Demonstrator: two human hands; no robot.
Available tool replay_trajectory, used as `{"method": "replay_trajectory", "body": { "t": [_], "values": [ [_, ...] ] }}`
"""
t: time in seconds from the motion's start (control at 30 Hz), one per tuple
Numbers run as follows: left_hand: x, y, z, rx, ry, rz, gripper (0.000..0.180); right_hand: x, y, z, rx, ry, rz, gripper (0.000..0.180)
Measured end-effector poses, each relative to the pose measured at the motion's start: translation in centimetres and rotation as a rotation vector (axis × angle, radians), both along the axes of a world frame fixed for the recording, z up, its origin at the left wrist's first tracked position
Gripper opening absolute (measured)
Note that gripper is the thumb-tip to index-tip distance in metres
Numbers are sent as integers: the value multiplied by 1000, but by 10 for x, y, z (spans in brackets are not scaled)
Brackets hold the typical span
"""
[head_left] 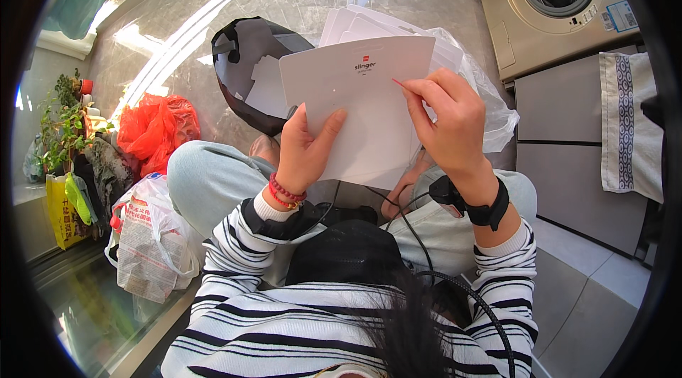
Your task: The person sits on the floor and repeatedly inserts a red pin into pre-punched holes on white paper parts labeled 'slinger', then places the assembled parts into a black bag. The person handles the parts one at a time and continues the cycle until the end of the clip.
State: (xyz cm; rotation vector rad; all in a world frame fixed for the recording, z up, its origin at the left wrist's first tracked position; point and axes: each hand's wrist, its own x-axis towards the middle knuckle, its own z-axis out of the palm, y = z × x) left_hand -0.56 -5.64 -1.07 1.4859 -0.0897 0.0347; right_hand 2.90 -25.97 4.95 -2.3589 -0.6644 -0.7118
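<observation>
White card (359, 104), a flat sheet with rounded corners and a small printed mark near its top edge, sits up in front of the seated person, held over the knees and tilted slightly toward the face. The left hand (304, 150) grips its lower left edge, thumb laid across the front, the other fingers hidden behind. The right hand (449, 122) is closed into a pinch at the card's right edge, thumb and forefinger pressed on something thin and reddish (398, 83) that pokes out leftward over the card's face (a strip or a pin, I can't tell which from here).

Behind the card lies a loose stack of similar white sheets (369, 23) on a clear plastic bag (490, 104), and beside that a dark bag (245, 58) gaping open on the glossy floor (185, 15). An orange plastic bag (156, 126) and a printed white one (149, 236) slump to the person's left; a washing machine (554, 1) stands ahead on the right.

What I'd worry about: the card is held along one edge only, so a firm push or tug from the pinching fingers could bend it or twist it out of the left hand's grip. The reddish piece is tiny, and if the pinch slips it could drop among the bags and be hard to find.
</observation>
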Motion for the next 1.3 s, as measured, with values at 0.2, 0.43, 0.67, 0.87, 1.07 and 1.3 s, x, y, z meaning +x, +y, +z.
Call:
{"method": "replay_trajectory", "body": {
  "t": [0.2,0.43,0.67,0.87,1.07,1.3],
  "values": [
    [-1,0,2,-2,6,-8,23,-1,2,0,-1,-4,-13,10],
    [-1,0,2,9,-5,-12,24,-2,3,1,7,6,-28,9],
    [-1,0,3,21,-18,3,25,-2,3,1,17,8,-27,10],
    [-1,1,4,33,-19,1,25,-3,2,2,0,5,-23,11],
    [-2,1,3,41,-14,4,23,-3,3,3,-5,-1,-26,11],
    [-3,-1,6,-11,-47,-14,18,-5,5,1,-17,-48,-58,14]
  ]
}}
